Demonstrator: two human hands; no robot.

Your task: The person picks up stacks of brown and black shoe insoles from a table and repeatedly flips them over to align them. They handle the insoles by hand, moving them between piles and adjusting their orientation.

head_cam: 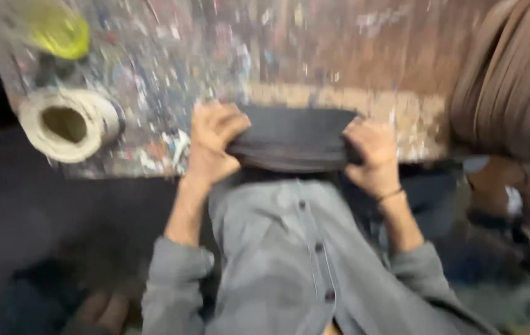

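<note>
Two hands: both closed on one dark folded cloth [293, 139], one at each end.
Left hand [212, 144]: grip clamped on the cloth's left end, fingers curled over the top edge, knuckles toward the camera.
Right hand [373, 155]: grip clamped on the cloth's right end, fingers wrapped around it; a thin dark band [390, 195] sits on the wrist.
Cloth position: at the near edge of the table [228, 56], stretched flat between the two hands; the near side bunches into folds, the far side lies on the table top.
Table surface: brown and worn, thickly spattered with paint flecks of many colours; a paler strip runs just beyond the cloth.
Clothing: grey buttoned shirt [290, 248], sleeves pushed up to the elbows, forearms bare.
Left of the hands: a pale roll with a hollow core [70, 124] lies on the table, its open end facing the camera, well apart from the left hand.
Far left corner: a yellow-green object [60, 31], blurred, kind cannot be told.
Right side: a large brown ribbed roll [513, 80], near the right hand but not touching it.
Picture quality: motion blur throughout; fine detail unreadable.
</note>
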